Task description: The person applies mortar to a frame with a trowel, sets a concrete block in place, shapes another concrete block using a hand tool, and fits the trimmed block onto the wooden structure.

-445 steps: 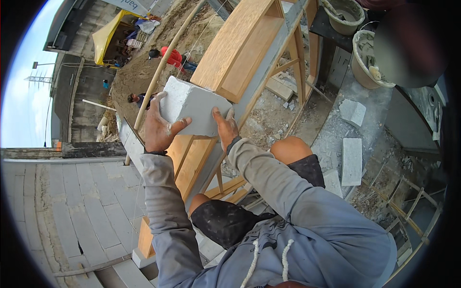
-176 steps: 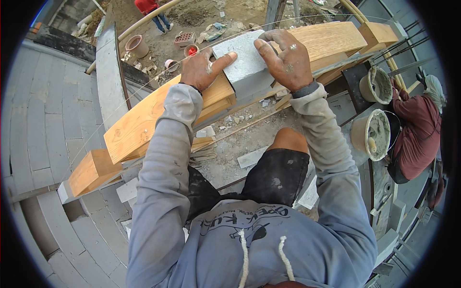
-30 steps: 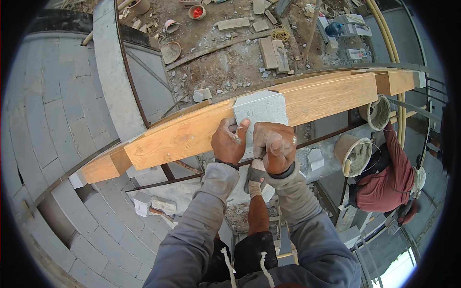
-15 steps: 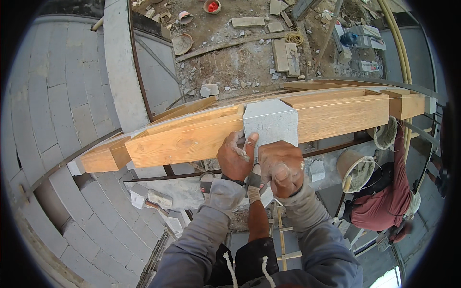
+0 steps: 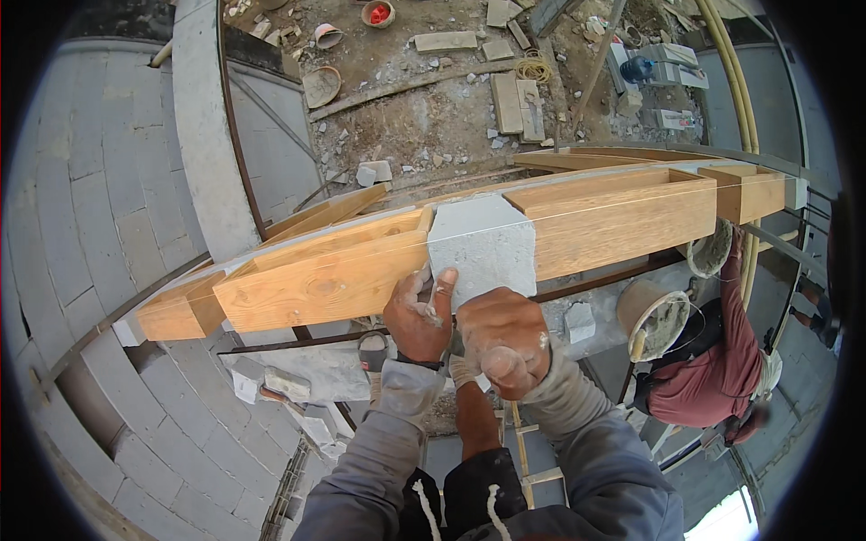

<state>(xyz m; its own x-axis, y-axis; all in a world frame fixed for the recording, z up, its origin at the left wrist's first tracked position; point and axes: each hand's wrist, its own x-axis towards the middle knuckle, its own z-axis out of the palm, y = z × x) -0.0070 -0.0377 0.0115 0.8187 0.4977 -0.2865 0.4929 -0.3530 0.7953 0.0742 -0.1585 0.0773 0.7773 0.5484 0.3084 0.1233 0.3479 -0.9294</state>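
Observation:
A pale grey block (image 5: 483, 248) sits in the middle, between a left wooden box frame (image 5: 325, 279) and a right wooden box frame (image 5: 622, 225). My left hand (image 5: 419, 316) is at the block's lower left corner, its fingers curled and smeared with grey. Its thumb points up against the block's face. Just under the block's lower edge, my right hand (image 5: 505, 344) is closed in a fist with the thumb folded over. What either hand grips is hidden. A thin string (image 5: 577, 200) runs across the frames and block.
A bucket of mortar (image 5: 653, 320) stands at the right, beside a co-worker in a red shirt (image 5: 708, 374). Broken block pieces (image 5: 271, 383) lie on a ledge at lower left. Rubble and slabs (image 5: 507, 104) cover the ground beyond. Grey block walls (image 5: 99, 198) rise at left.
The view has shifted, so the block, frames and bucket appear farther left. Both hands keep nearly the same place at the block's lower edge.

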